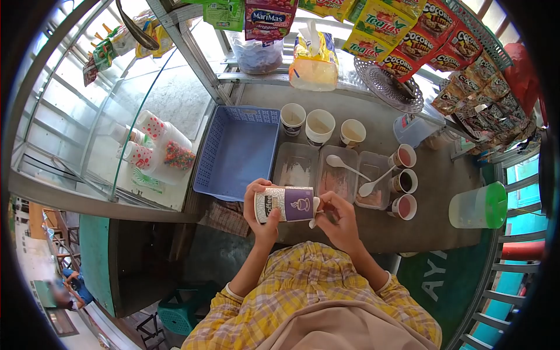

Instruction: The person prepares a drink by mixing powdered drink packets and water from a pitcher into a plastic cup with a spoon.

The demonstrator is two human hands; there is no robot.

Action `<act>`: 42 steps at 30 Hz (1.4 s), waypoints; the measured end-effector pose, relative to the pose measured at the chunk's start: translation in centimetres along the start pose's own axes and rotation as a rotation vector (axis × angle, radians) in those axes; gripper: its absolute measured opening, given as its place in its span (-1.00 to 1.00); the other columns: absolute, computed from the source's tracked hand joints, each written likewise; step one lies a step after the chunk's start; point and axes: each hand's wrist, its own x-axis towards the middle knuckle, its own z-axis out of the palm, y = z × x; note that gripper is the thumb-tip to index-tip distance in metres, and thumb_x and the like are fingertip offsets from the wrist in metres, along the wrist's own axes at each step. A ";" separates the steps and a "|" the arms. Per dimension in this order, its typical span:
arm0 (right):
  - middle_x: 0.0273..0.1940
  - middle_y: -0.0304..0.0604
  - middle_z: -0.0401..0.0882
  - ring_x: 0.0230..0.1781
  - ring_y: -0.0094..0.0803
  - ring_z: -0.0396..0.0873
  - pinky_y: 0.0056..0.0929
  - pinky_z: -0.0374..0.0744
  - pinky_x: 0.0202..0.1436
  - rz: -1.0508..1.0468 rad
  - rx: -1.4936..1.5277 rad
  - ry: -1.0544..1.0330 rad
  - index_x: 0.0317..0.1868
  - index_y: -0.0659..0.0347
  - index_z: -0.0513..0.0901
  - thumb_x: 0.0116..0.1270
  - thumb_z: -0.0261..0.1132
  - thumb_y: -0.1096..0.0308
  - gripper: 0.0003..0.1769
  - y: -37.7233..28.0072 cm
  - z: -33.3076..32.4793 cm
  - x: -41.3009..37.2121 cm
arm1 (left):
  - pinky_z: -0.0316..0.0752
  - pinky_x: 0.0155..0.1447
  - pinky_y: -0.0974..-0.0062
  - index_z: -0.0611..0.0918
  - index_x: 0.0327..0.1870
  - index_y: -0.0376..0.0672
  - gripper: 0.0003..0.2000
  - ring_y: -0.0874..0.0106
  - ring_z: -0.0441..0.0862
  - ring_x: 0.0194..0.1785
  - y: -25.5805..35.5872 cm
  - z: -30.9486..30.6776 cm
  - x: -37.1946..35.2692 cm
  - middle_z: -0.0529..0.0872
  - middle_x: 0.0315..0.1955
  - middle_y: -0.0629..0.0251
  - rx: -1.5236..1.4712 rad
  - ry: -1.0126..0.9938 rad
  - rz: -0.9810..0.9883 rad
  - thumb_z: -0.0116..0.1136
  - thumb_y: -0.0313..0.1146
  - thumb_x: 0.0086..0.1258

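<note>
My left hand [265, 219] is wrapped round a white and purple paper coffee cup [286, 204], which lies on its side above the counter's front edge. At the cup's right end, the fingers of my right hand [338, 219] are bent together around something small and white, too small to name. Beyond the cup stand three plastic boxes with powder, the left one [294, 169] nearest to it. Two white spoons, one of them [373, 185] at the right, rest across the other boxes.
A blue basket [238, 149] stands left of the boxes. Several paper cups stand behind and to the right, one [353, 133] at the back. A green-lidded container [478, 207] is far right. Sachets [385, 29] hang overhead. A person [76, 286] is in the far left background.
</note>
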 end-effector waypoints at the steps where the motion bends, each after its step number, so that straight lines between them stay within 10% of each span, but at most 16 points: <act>1: -0.25 -0.28 0.53 -0.25 -0.62 0.51 -0.60 0.49 -0.13 -0.002 0.022 0.012 -0.24 0.31 0.52 0.18 0.22 0.66 -0.85 0.1 0.1 0.0 | 0.50 0.14 0.38 0.39 0.15 -0.21 -0.49 0.37 0.53 0.04 0.3 0.2 0.0 0.40 0.04 0.12 -0.026 0.029 -0.053 0.30 -0.20 0.25; 14: -0.23 -0.14 0.60 -0.31 -0.33 0.57 -0.44 0.53 -0.25 -0.351 -0.410 0.293 -0.18 0.23 0.62 0.08 0.49 0.51 -0.71 0.4 1.6 -0.1 | 0.56 -0.05 0.45 0.36 0.21 -0.09 -0.57 0.46 0.58 -0.05 3.4 2.4 1.0 0.53 -0.12 0.29 -0.232 0.249 -0.660 0.12 -0.16 0.39; 42: -0.31 -0.21 0.68 -0.23 -0.29 0.56 -0.36 0.40 -0.05 -0.375 -0.447 0.380 -0.27 0.27 0.71 0.03 0.51 0.41 -0.76 -1.1 0.6 0.7 | 0.35 0.23 0.48 0.33 0.19 -0.11 -0.62 0.49 0.43 0.09 3.5 4.1 -1.3 0.42 0.02 0.30 -0.025 0.221 -0.247 0.14 -0.41 0.41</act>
